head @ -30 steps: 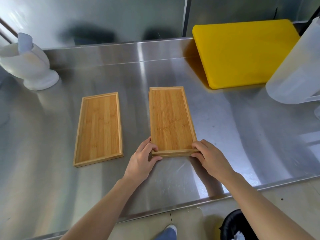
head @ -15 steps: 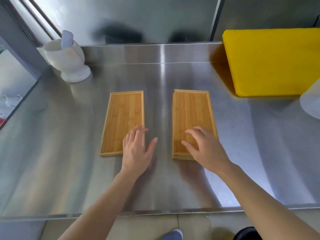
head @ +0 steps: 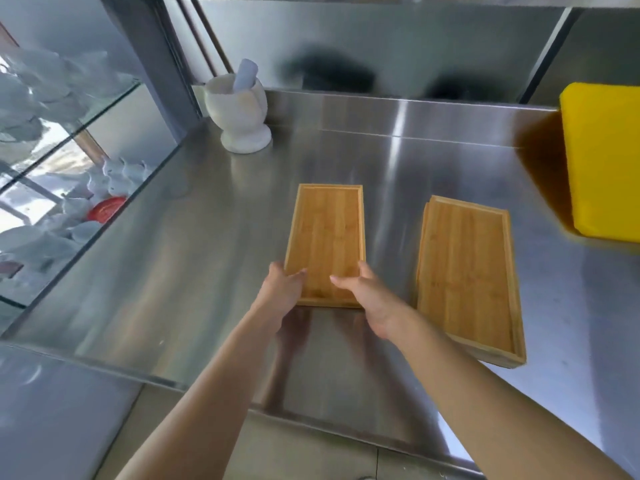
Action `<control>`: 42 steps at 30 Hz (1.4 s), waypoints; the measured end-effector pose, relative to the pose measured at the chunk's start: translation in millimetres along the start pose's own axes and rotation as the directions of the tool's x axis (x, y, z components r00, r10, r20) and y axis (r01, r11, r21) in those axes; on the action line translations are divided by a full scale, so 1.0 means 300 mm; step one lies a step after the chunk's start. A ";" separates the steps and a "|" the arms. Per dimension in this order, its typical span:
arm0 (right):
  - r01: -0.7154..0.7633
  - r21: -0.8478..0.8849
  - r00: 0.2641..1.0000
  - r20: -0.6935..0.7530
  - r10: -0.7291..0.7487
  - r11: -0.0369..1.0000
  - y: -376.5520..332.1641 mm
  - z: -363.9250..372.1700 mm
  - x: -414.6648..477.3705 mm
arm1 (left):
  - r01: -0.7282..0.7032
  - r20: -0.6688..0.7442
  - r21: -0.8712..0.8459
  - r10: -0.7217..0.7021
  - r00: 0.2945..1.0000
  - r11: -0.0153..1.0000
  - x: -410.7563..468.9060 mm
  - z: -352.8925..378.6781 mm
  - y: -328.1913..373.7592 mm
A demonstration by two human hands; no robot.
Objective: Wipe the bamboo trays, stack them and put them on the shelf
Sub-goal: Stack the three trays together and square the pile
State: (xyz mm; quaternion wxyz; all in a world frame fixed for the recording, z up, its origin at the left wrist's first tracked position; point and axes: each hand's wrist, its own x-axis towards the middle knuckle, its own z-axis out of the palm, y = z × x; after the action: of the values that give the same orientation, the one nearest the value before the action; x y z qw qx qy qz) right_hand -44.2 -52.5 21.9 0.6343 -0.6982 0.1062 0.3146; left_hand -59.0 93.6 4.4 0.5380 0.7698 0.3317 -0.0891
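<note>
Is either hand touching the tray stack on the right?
No: both the left hand and right hand grip the single tray.

Head camera looks steeply down, close over steel counter (head: 207,271).

I see two honey-brown bamboo trays: the single tray (head: 327,237) and the stacked trays (head: 465,268) both show fine lengthwise grain stripes with paler rims. The counter (head: 173,258) is brushed silver-grey steel with streaky white glare. The mortar (head: 239,112) looks off-white, its pestle (head: 245,74) pale bluish-grey. The cutting board (head: 602,161) is solid bright yellow. Something red (head: 105,208), blurred, perhaps a lid, sits among white crockery (head: 38,88).
</note>
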 end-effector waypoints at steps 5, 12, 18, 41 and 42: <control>-0.066 0.155 0.993 -0.088 0.080 0.986 -0.011 -0.039 0.027 | 0.118 0.054 -0.107 -0.113 0.992 0.987 0.036 -0.027 -0.004; 0.032 -0.248 0.966 -0.241 -0.094 0.968 -0.015 -0.086 -0.016 | 0.003 -0.002 0.003 -0.003 1.000 1.000 -0.008 0.007 0.005; 0.152 -0.526 0.896 -0.284 -0.342 0.837 -0.067 -0.195 -0.095 | -0.151 -0.025 0.073 0.153 0.988 0.986 -0.065 0.040 0.133; -0.120 -0.696 0.702 -0.564 -0.435 0.708 0.175 -0.533 -0.276 | -0.451 0.222 0.256 0.402 0.888 0.855 -0.206 0.491 0.180; -0.122 -0.710 0.698 -0.558 -0.448 0.693 0.179 -0.534 -0.270 | -0.443 0.209 0.247 0.399 0.893 0.862 -0.207 0.494 0.174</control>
State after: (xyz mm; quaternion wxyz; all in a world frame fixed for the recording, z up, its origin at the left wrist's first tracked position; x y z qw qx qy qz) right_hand -87.8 -234.7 23.9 0.2584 -0.9555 0.1406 -0.0196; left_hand -42.1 -74.0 15.2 0.4500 0.8847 0.0967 -0.0744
